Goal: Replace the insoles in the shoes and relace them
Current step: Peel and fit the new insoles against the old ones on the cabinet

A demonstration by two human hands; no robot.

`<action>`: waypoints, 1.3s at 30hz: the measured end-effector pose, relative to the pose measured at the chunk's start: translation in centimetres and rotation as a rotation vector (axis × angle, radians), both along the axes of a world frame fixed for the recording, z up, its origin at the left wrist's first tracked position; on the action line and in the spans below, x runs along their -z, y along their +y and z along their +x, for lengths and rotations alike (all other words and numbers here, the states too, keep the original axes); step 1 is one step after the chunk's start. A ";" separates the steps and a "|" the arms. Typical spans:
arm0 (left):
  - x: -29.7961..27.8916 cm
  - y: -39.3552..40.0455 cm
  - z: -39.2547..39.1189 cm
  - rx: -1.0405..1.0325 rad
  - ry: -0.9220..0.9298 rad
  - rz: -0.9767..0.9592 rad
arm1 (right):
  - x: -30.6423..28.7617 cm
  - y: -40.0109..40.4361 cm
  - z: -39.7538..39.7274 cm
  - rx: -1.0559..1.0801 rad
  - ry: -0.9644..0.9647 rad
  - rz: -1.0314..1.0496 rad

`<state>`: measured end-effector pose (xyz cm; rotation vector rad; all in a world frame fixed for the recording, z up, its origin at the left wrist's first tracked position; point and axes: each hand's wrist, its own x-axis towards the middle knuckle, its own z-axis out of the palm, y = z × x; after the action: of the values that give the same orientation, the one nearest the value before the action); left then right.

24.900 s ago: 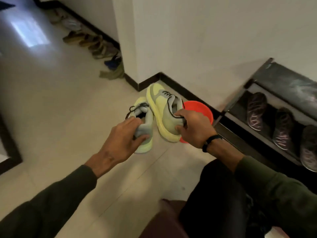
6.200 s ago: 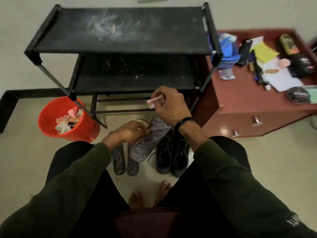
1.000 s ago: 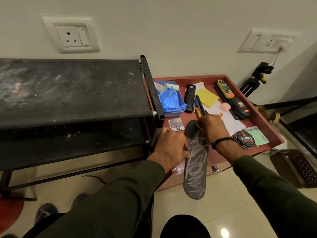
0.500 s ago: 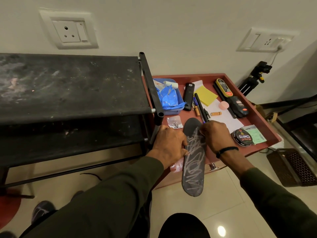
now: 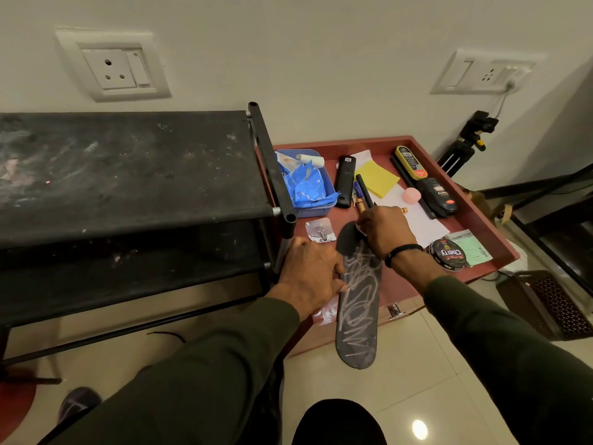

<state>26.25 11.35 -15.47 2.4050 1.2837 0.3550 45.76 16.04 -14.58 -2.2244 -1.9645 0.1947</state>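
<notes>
Both hands on one dark insole (image 5: pixel 357 303) — left hand (image 5: pixel 309 273) with fingers (image 5: pixel 337 272) wrapped round its edge, steadying it half on the red counter (image 5: pixel 481 220), toe end overhanging the floor. Right hand (image 5: pixel 385 232) at the heel end, fingers curled; what they pinch cannot be told — probably working that end.

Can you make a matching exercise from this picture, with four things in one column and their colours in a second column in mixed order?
Things:
1. insole
2. sticky notes
3. basket
4. polish tin

Colours:
A. yellow
B. black lid with red lettering
C. dark with pale scribble lines
D. blue

Pairs: 1-C, 2-A, 3-D, 4-B
</notes>
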 end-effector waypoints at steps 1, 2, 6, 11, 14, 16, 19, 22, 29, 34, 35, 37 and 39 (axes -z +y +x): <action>0.0 0.0 0.0 0.000 0.002 -0.005 | 0.2 -0.6 0.1 0.010 0.003 0.003; 0.0 0.0 0.0 -0.001 0.003 -0.005 | 0.4 -1.3 0.2 0.021 0.010 0.008; -0.1 -0.1 -0.1 -0.005 -0.002 0.007 | 0.2 -4.6 0.4 0.059 0.016 0.041; 0.0 -0.1 0.0 -0.017 -0.014 0.004 | -0.3 -9.7 -0.8 0.050 0.058 0.065; 0.0 -0.1 0.0 -0.009 -0.002 0.002 | 0.3 -10.8 -0.9 -0.005 0.040 0.051; 0.0 -0.1 0.0 -0.012 0.008 0.011 | 0.7 -10.1 -0.6 -0.027 -0.011 0.038; 0.1 0.0 0.1 -0.019 0.011 0.003 | 0.9 -8.0 -0.9 -0.027 -0.036 0.055; 0.2 0.1 0.2 -0.018 0.023 -0.003 | 0.5 -5.5 -1.6 -0.021 -0.084 0.069; 0.7 0.3 0.2 -0.028 0.016 0.001 | -0.3 -1.4 -1.5 0.006 -0.020 0.004; 0.4 0.2 0.3 -0.039 0.017 0.011 | -0.5 -4.7 -1.3 -0.087 -0.061 0.014; 0.5 0.2 0.3 -0.043 0.014 0.015 | -0.4 -5.8 -1.4 -0.113 -0.071 0.019; 0.5 0.1 0.2 -0.045 0.000 0.011 | -0.4 -8.2 -1.6 -0.150 -0.053 0.014; 0.4 0.0 0.1 -0.046 -0.011 0.008 | -0.6 -10.4 -1.7 -0.175 -0.009 0.001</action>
<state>26.38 11.37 -15.84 2.3796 1.3373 0.3864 44.02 5.64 -14.01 -2.0554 -2.1634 0.2060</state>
